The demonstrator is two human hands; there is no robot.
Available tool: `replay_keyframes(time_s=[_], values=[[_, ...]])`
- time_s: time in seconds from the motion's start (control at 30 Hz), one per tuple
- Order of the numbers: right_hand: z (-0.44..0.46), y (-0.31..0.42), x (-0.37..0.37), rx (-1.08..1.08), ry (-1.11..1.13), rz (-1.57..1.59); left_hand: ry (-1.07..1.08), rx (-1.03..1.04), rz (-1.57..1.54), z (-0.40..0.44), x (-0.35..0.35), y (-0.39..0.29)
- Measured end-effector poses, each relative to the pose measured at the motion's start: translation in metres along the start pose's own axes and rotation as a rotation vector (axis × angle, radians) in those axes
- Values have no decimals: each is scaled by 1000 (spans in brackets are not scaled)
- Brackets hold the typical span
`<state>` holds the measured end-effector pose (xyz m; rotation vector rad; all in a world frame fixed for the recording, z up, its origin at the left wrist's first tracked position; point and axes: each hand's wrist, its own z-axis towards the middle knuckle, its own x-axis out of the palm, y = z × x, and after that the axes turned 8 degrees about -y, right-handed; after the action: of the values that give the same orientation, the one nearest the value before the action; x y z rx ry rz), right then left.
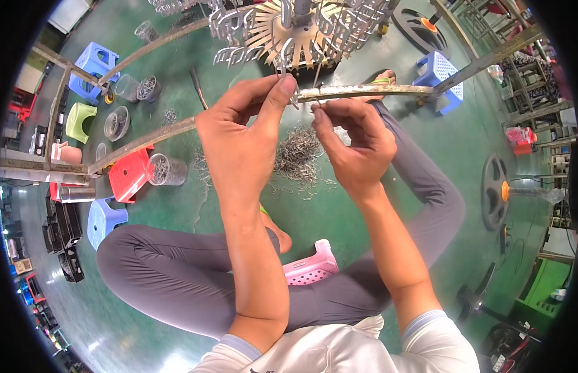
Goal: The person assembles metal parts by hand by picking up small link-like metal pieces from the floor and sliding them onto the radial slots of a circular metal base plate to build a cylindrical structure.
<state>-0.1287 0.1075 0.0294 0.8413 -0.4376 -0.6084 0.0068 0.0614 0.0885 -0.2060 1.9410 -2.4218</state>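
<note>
While the left hand (244, 133) pinches a metal hook (295, 99) and the right hand (362, 138) a tiny piece (316, 107), slack pinching could drop either.

Metal pieces (294, 99) at the fingers (279, 95) look too small to identify; the top edge crops the rack (264, 30).

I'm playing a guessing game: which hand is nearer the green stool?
Left. The left hand is to the right of the green stool in the picture; the right hand is farther right.
</note>
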Motion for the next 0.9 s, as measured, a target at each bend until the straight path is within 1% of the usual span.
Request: replay_keyframes(time_s=[0.1, 0.33, 0.37, 0.47, 0.53, 0.57, 0.63, 0.67, 0.77, 0.8, 0.87, 0.9], values=[[5, 6, 7, -105, 80, -38, 2, 27, 2, 0, -2, 1], [4, 11, 15, -120, 160, -143, -21, 14, -21, -1, -6, 0], [4, 12, 16, -47, 156, -134, -25, 11, -40, -1, -6, 2], [6, 13, 18, 163, 170, -116, 97, -9, -34, 6, -22, 10], [13, 11, 16, 293, 203, -117, 173, 51, 140, 9, -29, 18], [15, 10, 16, 307, 207, -104, 211, 79, 228, 10, -32, 20], [18, 9, 18, 335, 215, -79, 235, 39, 146, 11, -29, 24], [20, 11, 19, 327, 202, -130, 246, 16, 105, 11, -27, 26], [26, 14, 22, 381, 182, -121, 209, 82, 128, 12, -23, 31], [26, 14, 23, 379, 186, -140, 184, 133, 179, 12, -22, 32], [33, 18, 23, 321, 255, -227, 133, 236, 283, 11, -17, 35], [35, 21, 24, 295, 289, -270, 120, 247, 270, 11, -15, 38]])
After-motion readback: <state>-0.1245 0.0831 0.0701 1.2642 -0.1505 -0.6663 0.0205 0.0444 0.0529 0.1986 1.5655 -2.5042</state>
